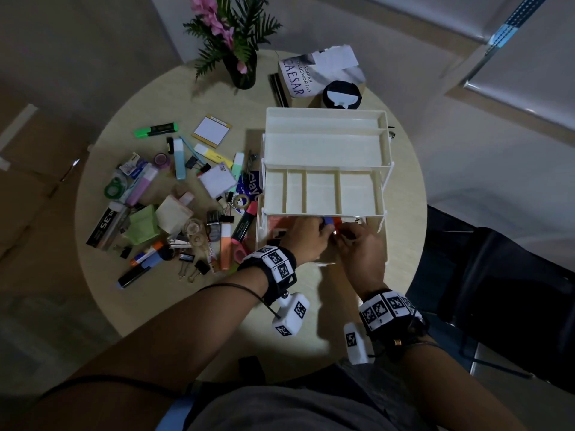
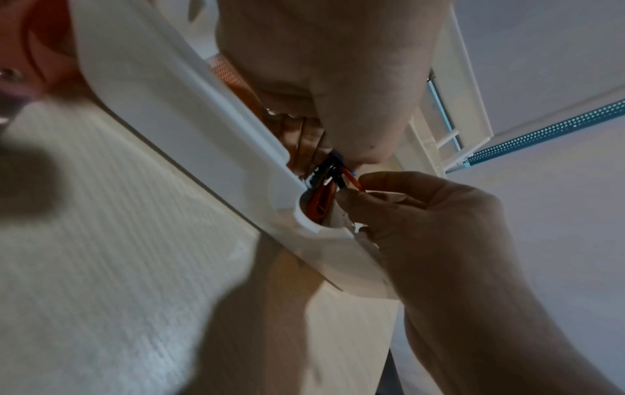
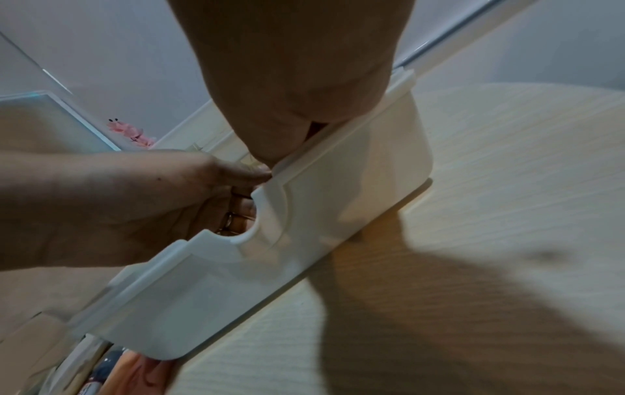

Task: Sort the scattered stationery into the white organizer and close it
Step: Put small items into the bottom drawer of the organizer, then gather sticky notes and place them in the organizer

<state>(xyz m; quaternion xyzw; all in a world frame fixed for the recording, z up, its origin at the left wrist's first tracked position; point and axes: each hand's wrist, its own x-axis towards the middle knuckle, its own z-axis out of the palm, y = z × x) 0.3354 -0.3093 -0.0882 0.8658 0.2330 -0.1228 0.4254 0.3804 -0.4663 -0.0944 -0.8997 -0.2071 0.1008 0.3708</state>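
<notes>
The white organizer (image 1: 323, 144) stands open on the round table, its upper tiers swung back and bare. Both hands reach into its bottom compartment over the front wall (image 2: 209, 112) (image 3: 338, 203). My left hand (image 1: 306, 236) (image 2: 321, 80) (image 3: 135, 203) curls its fingers round a small bundle of blue, black and orange items (image 1: 330, 221) (image 2: 326, 187). My right hand (image 1: 361, 247) (image 2: 423, 213) (image 3: 294, 80) pinches the orange part of that bundle from the other side. What the items are is too small to tell. Scattered stationery (image 1: 174, 206) lies left of the organizer.
The loose pile includes a green highlighter (image 1: 156, 129), sticky notes (image 1: 212, 131), tape rolls and binder clips. A flower vase (image 1: 242, 73), a book (image 1: 311, 76) and a black round object (image 1: 342, 96) sit behind the organizer. A dark chair (image 1: 497, 290) stands at the right.
</notes>
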